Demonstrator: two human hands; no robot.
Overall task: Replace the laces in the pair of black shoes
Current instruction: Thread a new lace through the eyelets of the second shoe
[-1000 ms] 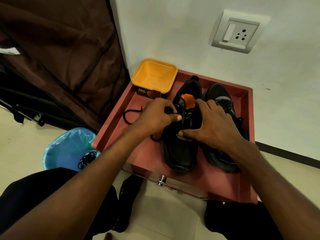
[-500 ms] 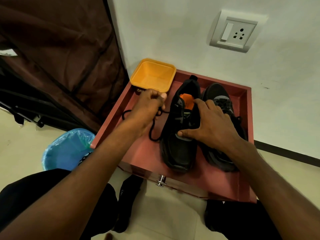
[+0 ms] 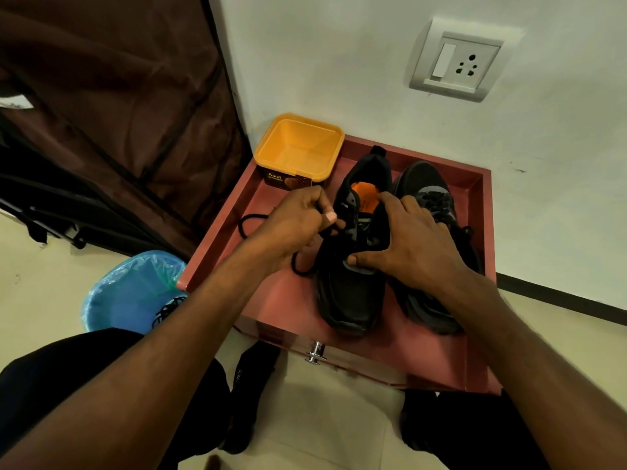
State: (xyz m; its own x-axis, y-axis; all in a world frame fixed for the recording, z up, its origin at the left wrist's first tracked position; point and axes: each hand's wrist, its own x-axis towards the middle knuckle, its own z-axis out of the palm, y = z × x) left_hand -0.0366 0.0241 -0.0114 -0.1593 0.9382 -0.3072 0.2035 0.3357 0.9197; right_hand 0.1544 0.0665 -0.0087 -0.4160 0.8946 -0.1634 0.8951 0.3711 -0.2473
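Observation:
Two black shoes stand side by side in a pink drawer tray (image 3: 441, 364). The left shoe (image 3: 349, 296) shows an orange insole and has a black lace (image 3: 249, 220) trailing out to its left on the tray floor. My left hand (image 3: 298, 222) pinches that lace between thumb and fingers beside the shoe's upper eyelets. My right hand (image 3: 407, 245) lies over the left shoe's tongue, thumb pressed near its lower eyelets, fingers spread. The right shoe (image 3: 431, 195) is laced and partly hidden under my right hand.
An open yellow tub (image 3: 298, 147) stands at the tray's back left corner. A blue-lined bin (image 3: 132, 293) holding black laces (image 3: 168, 310) sits on the floor to the left. A white wall with a socket (image 3: 458, 62) rises behind; a brown fabric wardrobe (image 3: 112, 106) stands left.
My left hand drew the lace out to the left away from the shoe, then came back toward the eyelets. The right hand stayed on the shoe.

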